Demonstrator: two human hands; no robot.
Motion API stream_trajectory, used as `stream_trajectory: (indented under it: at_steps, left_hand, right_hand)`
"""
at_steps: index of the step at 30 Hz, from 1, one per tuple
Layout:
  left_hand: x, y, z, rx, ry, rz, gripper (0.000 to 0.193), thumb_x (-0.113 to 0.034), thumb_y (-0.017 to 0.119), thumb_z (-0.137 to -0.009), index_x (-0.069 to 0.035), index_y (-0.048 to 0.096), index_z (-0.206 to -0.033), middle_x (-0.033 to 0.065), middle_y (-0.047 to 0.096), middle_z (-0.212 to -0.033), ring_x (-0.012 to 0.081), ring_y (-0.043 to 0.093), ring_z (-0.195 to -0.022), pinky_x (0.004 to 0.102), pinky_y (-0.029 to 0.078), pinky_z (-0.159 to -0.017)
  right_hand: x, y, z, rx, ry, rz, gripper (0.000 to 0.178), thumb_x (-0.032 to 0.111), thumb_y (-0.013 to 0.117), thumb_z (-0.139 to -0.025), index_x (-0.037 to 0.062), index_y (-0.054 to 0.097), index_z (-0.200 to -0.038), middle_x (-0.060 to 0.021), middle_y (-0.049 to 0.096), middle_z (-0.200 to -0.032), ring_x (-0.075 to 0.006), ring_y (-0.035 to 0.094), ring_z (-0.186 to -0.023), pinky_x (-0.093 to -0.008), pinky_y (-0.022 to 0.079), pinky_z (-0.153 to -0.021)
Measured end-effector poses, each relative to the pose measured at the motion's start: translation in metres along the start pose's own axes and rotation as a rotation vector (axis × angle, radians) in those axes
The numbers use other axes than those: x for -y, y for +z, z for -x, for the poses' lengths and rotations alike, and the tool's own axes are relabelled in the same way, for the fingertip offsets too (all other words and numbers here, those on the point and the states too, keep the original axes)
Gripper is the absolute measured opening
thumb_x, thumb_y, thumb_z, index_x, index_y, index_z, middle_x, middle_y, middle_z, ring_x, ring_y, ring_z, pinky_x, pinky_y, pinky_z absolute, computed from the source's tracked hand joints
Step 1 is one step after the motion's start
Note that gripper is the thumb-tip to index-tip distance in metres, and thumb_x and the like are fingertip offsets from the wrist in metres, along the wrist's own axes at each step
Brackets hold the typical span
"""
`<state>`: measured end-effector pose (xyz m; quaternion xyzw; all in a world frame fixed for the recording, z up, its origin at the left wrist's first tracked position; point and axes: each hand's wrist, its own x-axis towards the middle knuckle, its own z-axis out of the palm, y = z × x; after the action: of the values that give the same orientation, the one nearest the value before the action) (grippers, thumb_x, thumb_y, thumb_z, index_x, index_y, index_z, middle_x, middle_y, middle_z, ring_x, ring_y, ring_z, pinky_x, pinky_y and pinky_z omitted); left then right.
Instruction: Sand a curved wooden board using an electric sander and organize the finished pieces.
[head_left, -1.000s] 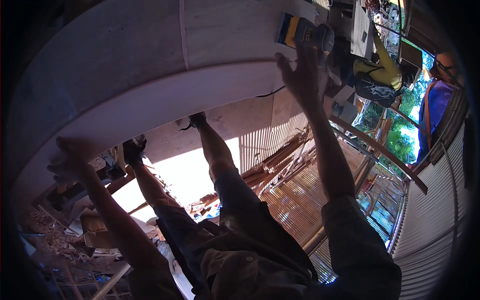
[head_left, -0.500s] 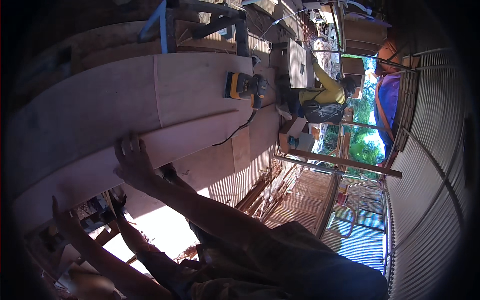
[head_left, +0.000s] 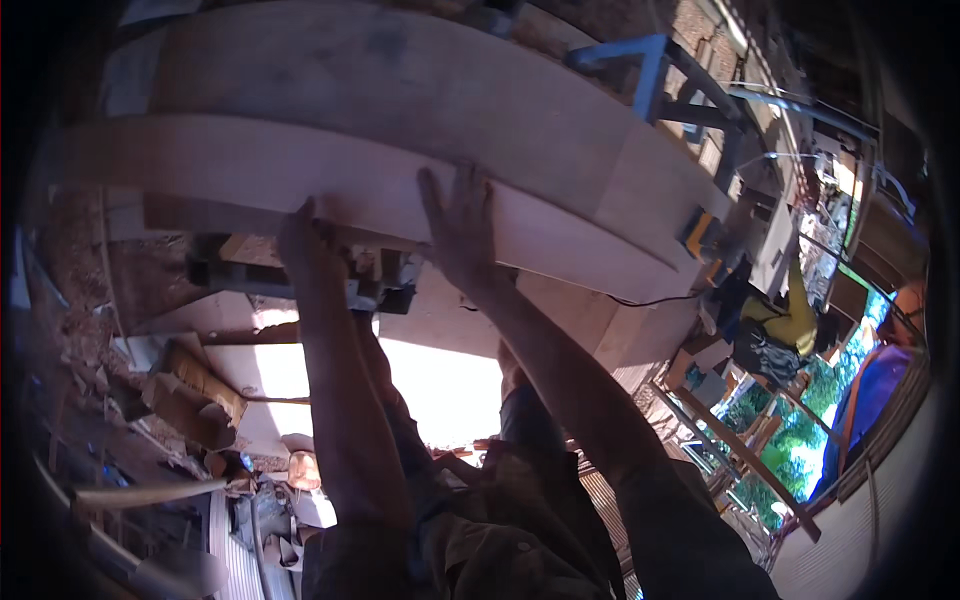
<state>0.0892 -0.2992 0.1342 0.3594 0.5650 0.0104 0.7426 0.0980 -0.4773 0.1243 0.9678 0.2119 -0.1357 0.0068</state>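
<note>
A long, narrow wooden board (head_left: 370, 165) lies along the near side of a broad plywood worktop (head_left: 480, 90). My right hand (head_left: 462, 232) rests on the board's top face, fingers stretched out and spread. Further left, my left hand (head_left: 315, 245) is at the board's near edge. One of its digits reaches over the top and the others curl, so it appears to grip the edge, though the underside is hidden. Beyond the board's right end stands a black and orange power sander (head_left: 697, 236). Its dark cord (head_left: 650, 302) runs back toward the board.
Below the board, near my left hand, is a dark machine or tool (head_left: 385, 280), partly hidden. A blue-grey metal stand (head_left: 650, 75) is behind the worktop. A person in yellow (head_left: 790, 320) works at the right. Cardboard (head_left: 190, 395) and scraps litter the lower left.
My view has swung to the left, so the sander and the other person appear further right. Both hands stay at the board. The right hand's fingers are spread wider.
</note>
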Motion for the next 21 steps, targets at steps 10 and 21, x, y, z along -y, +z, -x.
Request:
stream_trajectory:
  at_steps: [10, 21]
  left_hand:
    - [-0.019, -0.047, -0.086, 0.437, 1.585, -1.354, 0.050, -0.036, 0.047, -0.087, -0.020, 0.039, -0.133, 0.0178, 0.029, -0.140, 0.0429, 0.028, -0.127, 0.0597, 0.022, -0.100]
    - [-0.170, -0.127, -0.270, -0.383, 1.011, -1.073, 0.090, -0.064, 0.035, -0.085, 0.001, 0.006, -0.141, 0.0317, 0.015, -0.141, 0.0516, 0.024, -0.125, 0.0533, 0.028, -0.102]
  right_hand:
    - [0.019, 0.024, -0.005, -0.110, 0.028, 0.039, 0.067, 0.040, 0.058, -0.079, 0.0115, 0.034, -0.135, -0.0241, 0.023, -0.139, -0.0448, 0.023, -0.127, -0.0550, 0.023, -0.103]
    - [0.023, 0.000, -0.013, -0.029, -0.080, -0.079, 0.086, 0.051, 0.068, -0.069, 0.0162, 0.031, -0.138, -0.0263, 0.020, -0.141, -0.0445, 0.022, -0.129, -0.0600, 0.023, -0.101]
